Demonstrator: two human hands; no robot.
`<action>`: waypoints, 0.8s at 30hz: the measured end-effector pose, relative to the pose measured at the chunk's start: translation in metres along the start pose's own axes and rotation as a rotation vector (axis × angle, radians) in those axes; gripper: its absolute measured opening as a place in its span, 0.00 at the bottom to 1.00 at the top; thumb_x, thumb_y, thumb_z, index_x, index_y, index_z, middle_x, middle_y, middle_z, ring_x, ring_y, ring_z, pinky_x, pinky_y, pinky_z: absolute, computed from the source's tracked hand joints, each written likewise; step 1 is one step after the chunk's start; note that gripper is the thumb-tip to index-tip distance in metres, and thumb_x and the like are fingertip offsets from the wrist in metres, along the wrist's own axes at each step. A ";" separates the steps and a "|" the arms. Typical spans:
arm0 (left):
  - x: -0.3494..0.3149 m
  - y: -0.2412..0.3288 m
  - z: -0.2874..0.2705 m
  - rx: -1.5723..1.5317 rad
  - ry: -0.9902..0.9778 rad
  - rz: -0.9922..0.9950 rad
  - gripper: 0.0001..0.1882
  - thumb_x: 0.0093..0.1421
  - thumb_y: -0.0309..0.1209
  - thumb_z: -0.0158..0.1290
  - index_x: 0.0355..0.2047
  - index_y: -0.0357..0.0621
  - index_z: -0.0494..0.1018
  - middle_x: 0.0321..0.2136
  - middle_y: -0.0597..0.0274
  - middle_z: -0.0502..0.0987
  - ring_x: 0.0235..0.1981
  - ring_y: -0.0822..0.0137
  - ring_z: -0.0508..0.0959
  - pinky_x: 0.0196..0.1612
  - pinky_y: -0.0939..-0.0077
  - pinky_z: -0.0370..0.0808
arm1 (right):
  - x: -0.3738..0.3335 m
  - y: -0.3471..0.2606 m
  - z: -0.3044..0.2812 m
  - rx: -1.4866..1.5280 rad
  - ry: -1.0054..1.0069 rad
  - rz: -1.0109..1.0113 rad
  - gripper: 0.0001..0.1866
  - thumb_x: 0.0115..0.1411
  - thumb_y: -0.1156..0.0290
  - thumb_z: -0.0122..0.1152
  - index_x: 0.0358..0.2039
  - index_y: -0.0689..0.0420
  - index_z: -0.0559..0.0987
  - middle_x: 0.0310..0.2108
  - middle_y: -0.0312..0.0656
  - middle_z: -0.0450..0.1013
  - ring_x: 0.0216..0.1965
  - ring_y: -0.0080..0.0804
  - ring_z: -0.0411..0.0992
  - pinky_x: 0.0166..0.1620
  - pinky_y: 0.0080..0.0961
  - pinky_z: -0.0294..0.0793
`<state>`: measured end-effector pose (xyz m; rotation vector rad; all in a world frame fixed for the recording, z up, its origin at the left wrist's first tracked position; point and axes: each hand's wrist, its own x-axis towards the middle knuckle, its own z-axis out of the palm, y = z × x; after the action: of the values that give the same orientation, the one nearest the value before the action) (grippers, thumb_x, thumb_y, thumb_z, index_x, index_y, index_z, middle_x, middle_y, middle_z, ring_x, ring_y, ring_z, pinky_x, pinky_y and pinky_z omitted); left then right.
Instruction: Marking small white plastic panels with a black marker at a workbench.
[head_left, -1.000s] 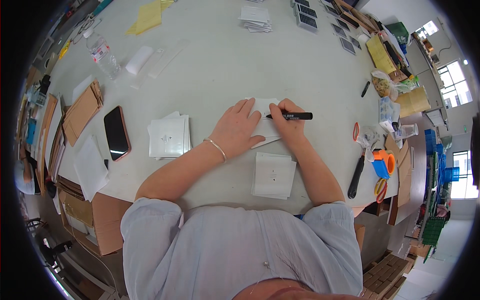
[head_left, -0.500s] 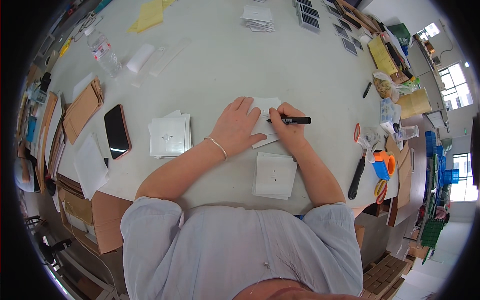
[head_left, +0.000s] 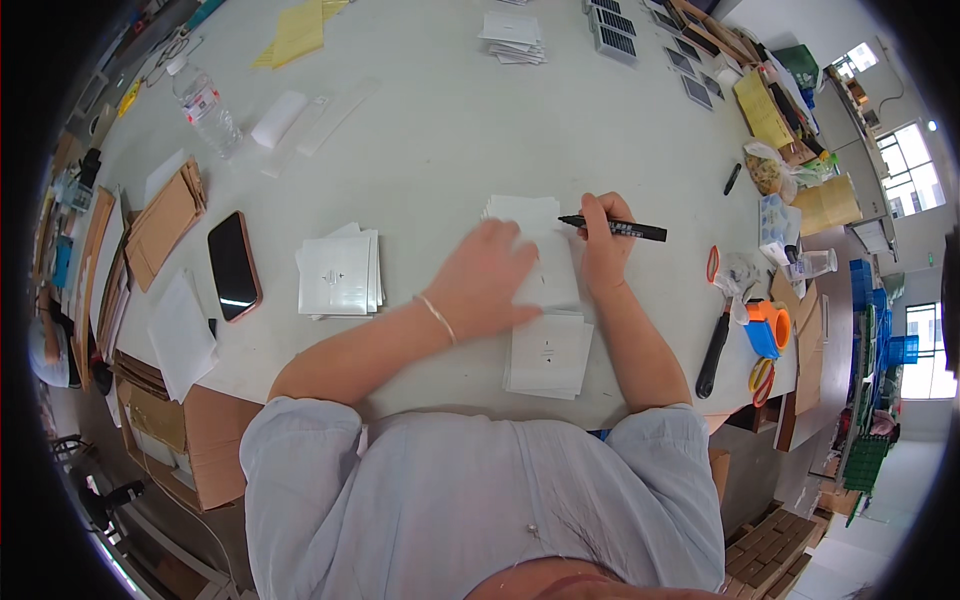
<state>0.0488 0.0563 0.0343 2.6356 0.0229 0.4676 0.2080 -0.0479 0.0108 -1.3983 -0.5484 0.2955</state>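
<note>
Head view: person in a light blue top (head_left: 470,480) seated or standing (cannot tell) at the near edge of a pale worktop (head_left: 420,140).
Left hand (head_left: 488,270): blurred; fingers spread, thumb well away from the others; nothing seen gripped. Lies over the left part of the middle cards (head_left: 562,265); contact cannot be told.
Bracelet (head_left: 436,318): thin, pale, round the left wrist.
Right hand (head_left: 607,240): fingers pinching a black marker (head_left: 638,231), just right of the middle cards.
Marker: slanted slightly, one end pointing left near the cards' right edge, other end sticking out right. Whether it touches card cannot be told.
Middle cards: white, loosely piled in front of the person, partly hidden by the left hand.
Near cards (head_left: 548,358): white pile, small dark print, between the forearms, directly below the middle cards.
Left cards (head_left: 338,275): similar pile, edges uneven, near the left forearm.
Far cards (head_left: 513,38): another white pile, well apart, toward the far edge.
Left side: dark-screened phone (head_left: 234,266) beside folded cardboard (head_left: 165,225); clear bottle (head_left: 204,108) farther off.
Right side: black-handled tool (head_left: 712,355), orange and blue tape dispenser (head_left: 768,328), scissors (head_left: 762,380); second marker (head_left: 732,179) farther up.
Far right: small dark panels (head_left: 613,40).
</note>
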 end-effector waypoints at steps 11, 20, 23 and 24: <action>0.000 0.004 -0.005 0.155 -0.071 -0.030 0.33 0.40 0.48 0.64 0.38 0.35 0.69 0.45 0.45 0.68 0.48 0.50 0.68 0.49 0.60 0.67 | -0.004 0.004 0.013 -0.320 -0.263 -0.165 0.13 0.54 0.72 0.62 0.17 0.60 0.69 0.14 0.31 0.66 0.19 0.14 0.59 0.22 0.18 0.59; 0.002 -0.013 0.002 0.110 -0.121 -0.113 0.33 0.43 0.45 0.63 0.42 0.32 0.67 0.50 0.38 0.65 0.53 0.45 0.66 0.57 0.61 0.63 | -0.008 0.008 0.017 -0.427 -0.286 -0.149 0.13 0.53 0.71 0.63 0.17 0.59 0.70 0.14 0.33 0.67 0.18 0.18 0.61 0.22 0.19 0.61; 0.002 -0.014 0.002 0.116 -0.130 -0.111 0.34 0.43 0.45 0.63 0.43 0.31 0.67 0.50 0.38 0.65 0.53 0.46 0.66 0.57 0.61 0.63 | -0.008 0.011 0.018 -0.443 -0.289 -0.184 0.13 0.53 0.72 0.63 0.17 0.59 0.70 0.14 0.33 0.67 0.18 0.18 0.61 0.22 0.19 0.61; 0.003 -0.014 0.001 0.116 -0.131 -0.111 0.34 0.43 0.45 0.63 0.43 0.31 0.67 0.50 0.38 0.65 0.53 0.46 0.66 0.57 0.61 0.63 | -0.008 0.011 0.018 -0.443 -0.289 -0.184 0.13 0.53 0.72 0.63 0.17 0.59 0.70 0.14 0.33 0.67 0.18 0.18 0.61 0.22 0.19 0.61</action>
<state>0.0526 0.0686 0.0276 2.7554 0.1580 0.2631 0.1931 -0.0353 -0.0006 -1.7278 -1.0209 0.2368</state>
